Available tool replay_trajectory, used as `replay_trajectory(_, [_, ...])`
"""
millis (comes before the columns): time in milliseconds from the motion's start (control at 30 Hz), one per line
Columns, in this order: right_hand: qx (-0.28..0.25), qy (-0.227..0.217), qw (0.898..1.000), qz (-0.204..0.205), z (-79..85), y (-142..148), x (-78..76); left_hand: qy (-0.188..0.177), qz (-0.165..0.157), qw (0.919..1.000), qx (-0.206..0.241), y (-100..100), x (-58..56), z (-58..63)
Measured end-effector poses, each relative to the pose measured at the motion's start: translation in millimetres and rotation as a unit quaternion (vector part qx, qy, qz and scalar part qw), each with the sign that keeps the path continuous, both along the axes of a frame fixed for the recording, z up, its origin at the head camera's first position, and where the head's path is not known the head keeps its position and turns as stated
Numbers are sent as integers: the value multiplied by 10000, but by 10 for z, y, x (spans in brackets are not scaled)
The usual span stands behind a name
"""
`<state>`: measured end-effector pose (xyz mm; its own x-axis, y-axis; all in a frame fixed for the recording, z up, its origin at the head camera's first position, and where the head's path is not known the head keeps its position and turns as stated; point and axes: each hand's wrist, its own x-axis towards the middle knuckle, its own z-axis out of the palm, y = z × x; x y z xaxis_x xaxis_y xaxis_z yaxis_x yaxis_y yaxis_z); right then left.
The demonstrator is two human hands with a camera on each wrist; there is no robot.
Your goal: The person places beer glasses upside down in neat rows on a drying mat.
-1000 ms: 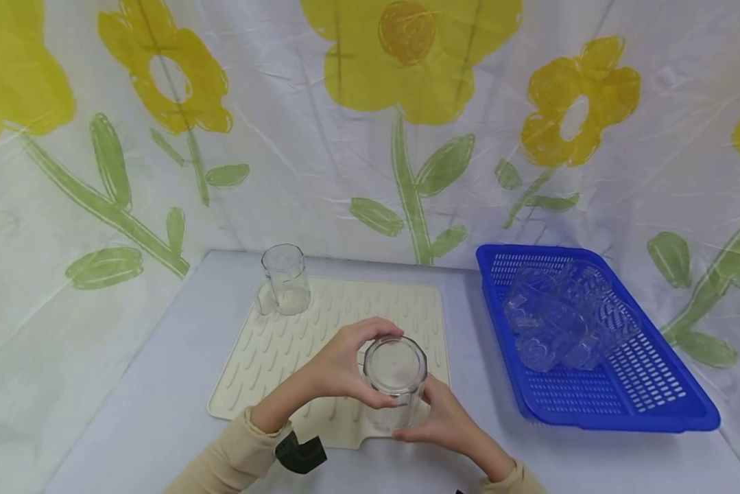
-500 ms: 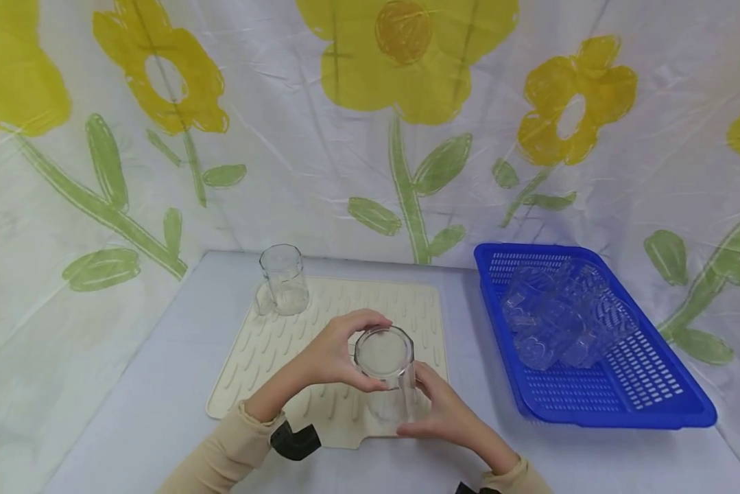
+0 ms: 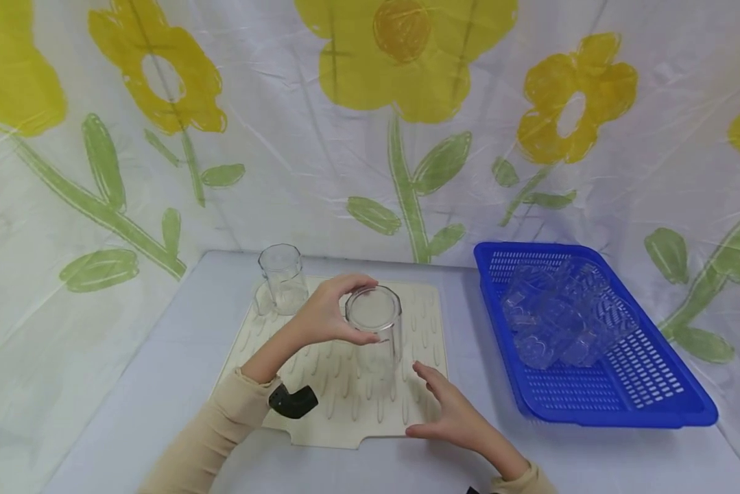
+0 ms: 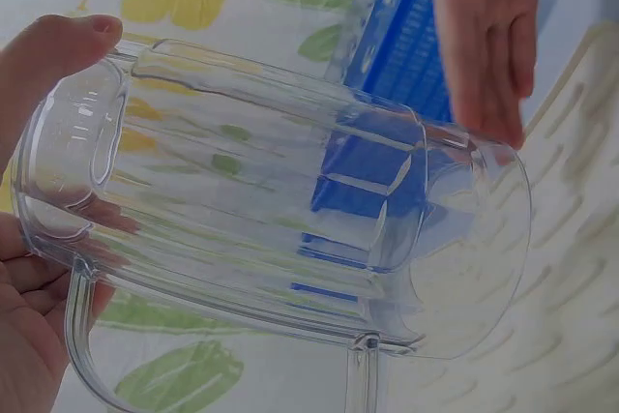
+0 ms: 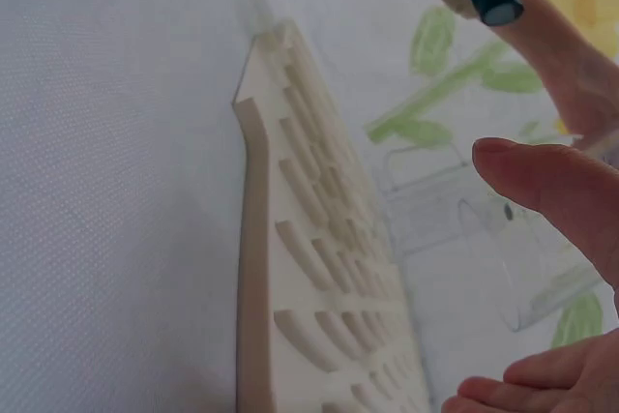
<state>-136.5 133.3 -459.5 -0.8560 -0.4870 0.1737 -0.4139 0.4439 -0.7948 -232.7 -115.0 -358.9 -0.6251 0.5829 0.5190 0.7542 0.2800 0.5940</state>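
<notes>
Head: I see the left hand [image 3: 328, 314] clamped on the clear mug [image 3: 387, 348], looks mouth-down over the cream mat [image 3: 328, 431]; right hand [image 3: 455, 413] at its 4 o'clock, fingers apart. Second mug [image 3: 287, 278] at 10, blue basket [image 3: 610, 417] at 3.

Left wrist: gripped at one end only; smooth glass could slip if that loosens.

Right wrist: thumb and fingers spread, no backup; a swing toward 10 might clink.

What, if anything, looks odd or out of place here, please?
Nothing appears spilled or broken. The left hand holds a clear mug mouth down, perhaps odd for a mug, over the ridged drying mat. Clear glassware lies jumbled inside the blue plastic basket.
</notes>
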Motion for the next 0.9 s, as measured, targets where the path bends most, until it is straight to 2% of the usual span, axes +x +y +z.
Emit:
replay_trajectory(167, [-43,-67,10000,-4,-4,55,5,-323,372,9988,-65,-73,-218,82])
replay_trajectory(333, [-1,-119,9999,-103,-25,102,16,-762,771,9941,-81,-156,-401,69])
replay_trajectory(567, [-91,-253,9995,-145,-85,153,30,-1045,1279,9863,-36,-224,-589,-86])
replay_trajectory(900, [-223,-343,9990,-194,-107,169,46,-1420,1876,9719,9,-201,-779,-262])
